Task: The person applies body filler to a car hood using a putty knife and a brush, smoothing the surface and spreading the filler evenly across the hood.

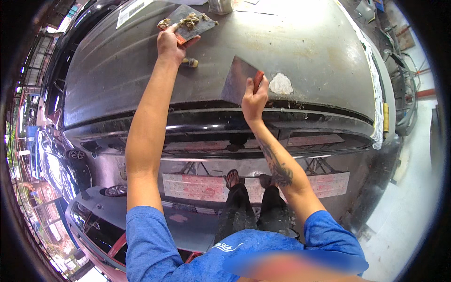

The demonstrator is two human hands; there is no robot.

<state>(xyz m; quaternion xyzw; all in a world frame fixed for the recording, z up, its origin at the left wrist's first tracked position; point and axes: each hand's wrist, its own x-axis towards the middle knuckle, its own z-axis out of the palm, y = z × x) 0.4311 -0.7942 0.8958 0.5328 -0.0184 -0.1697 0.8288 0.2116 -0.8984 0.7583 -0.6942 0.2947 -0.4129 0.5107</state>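
Note:
My left hand (171,44) is closed on the red handle of a wide putty knife. Clumps of tan, crumbly material (191,20) lie on its grey blade (203,31), which is held over the far part of a dull grey car roof (122,75). My right hand (255,101) grips a second putty knife (237,79), also red-handled, near the roof's close edge. Whether its blade touches the roof, I cannot tell. Just right of that hand is an off-white patch (281,84) on the roof. A short brush-like tool (190,62) lies beside my left wrist.
A metal can (220,5) and a white sheet (133,12) rest at the roof's far side. White masking (369,58) runs down the right edge. My feet are on a narrow, red-stained platform (197,187). Behind me stands a grey car (155,221); a dark car (61,160) is at left.

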